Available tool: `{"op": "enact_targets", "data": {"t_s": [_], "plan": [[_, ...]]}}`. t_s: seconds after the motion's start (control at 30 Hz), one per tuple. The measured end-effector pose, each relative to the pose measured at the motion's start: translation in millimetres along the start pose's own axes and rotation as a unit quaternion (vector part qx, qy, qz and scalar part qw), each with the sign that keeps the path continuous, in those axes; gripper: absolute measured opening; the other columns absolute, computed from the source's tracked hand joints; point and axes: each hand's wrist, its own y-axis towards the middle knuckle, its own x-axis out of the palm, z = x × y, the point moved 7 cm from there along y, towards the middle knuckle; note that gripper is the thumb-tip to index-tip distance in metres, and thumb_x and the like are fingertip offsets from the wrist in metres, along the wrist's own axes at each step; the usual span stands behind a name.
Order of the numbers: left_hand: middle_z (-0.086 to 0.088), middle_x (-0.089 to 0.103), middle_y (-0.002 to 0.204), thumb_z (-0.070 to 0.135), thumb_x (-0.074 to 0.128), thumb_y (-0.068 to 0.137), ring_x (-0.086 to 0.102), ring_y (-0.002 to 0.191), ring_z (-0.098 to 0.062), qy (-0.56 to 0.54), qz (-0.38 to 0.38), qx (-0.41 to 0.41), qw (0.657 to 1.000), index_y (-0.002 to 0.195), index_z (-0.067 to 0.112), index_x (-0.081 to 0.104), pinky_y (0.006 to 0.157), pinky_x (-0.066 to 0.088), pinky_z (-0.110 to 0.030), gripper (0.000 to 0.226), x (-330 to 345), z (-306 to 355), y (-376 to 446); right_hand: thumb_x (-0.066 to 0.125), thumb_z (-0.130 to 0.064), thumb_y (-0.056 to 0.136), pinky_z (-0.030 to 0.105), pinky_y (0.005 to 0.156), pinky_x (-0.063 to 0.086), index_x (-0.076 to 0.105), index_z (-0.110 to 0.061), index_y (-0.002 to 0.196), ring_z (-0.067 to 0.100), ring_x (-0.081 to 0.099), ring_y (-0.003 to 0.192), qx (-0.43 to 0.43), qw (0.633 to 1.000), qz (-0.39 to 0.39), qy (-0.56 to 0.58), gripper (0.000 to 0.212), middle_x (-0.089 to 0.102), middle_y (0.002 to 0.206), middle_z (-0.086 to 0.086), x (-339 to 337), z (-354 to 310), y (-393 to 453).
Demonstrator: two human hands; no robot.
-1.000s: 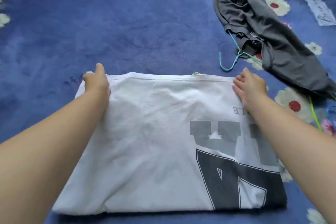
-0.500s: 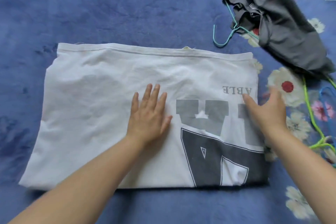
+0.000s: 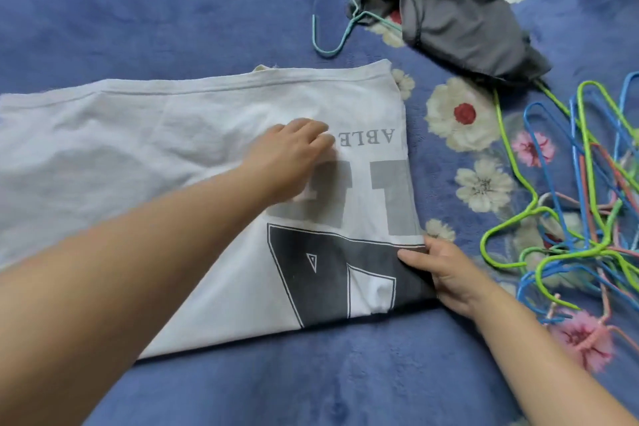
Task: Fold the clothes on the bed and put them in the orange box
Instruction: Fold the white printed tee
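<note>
The white shirt [image 3: 179,162] lies half-folded on the blue bed [image 3: 173,10], long axis running left to right, its right edge pinched by the right hand [image 3: 439,270] while the left hand [image 3: 290,156] presses flat mid-shirt.

Blue bedspread [image 3: 173,10] (floral at right)

Two hands [image 3: 290,162], one white shirt [image 3: 138,149], one grey garment [image 3: 449,10], one teal hanger [image 3: 340,41], a tangled heap of hangers [image 3: 581,218], number unclear.
</note>
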Motion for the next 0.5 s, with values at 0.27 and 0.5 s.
{"op": "enact_targets", "data": {"t_s": [0.27, 0.5], "plan": [[0.004, 0.003, 0.157, 0.01, 0.035, 0.097, -0.003, 0.145, -0.021, 0.173, -0.118, 0.134, 0.969, 0.149, 0.029, 0.012, 0.113, 0.014, -0.037, 0.06, 7.0, 74.0, 91.3, 0.07, -0.011, 0.063, 0.022, 0.07, 0.054, 0.066, -0.008, 0.098, 0.012, 0.068, 0.079, -0.035, 0.998, -0.023, -0.049, 0.035, 0.073, 0.087, 0.002, -4.6, 10.0, -4.2], [0.001, 0.031, 0.142, 0.014, 0.051, 0.089, 0.022, 0.136, -0.021, 0.331, -0.176, 0.174, 0.911, 0.128, 0.023, 0.051, 0.113, 0.014, -0.04, 0.04, 18.6, 92.7, 114.0, 0.068, -0.014, 0.061, 0.034, 0.075, 0.054, 0.062, -0.008, 0.098, 0.017, 0.066, 0.083, -0.022, 0.995, -0.1, -0.009, 0.037, 0.072, 0.091, 0.004, -8.1, 18.1, -7.3]]}}
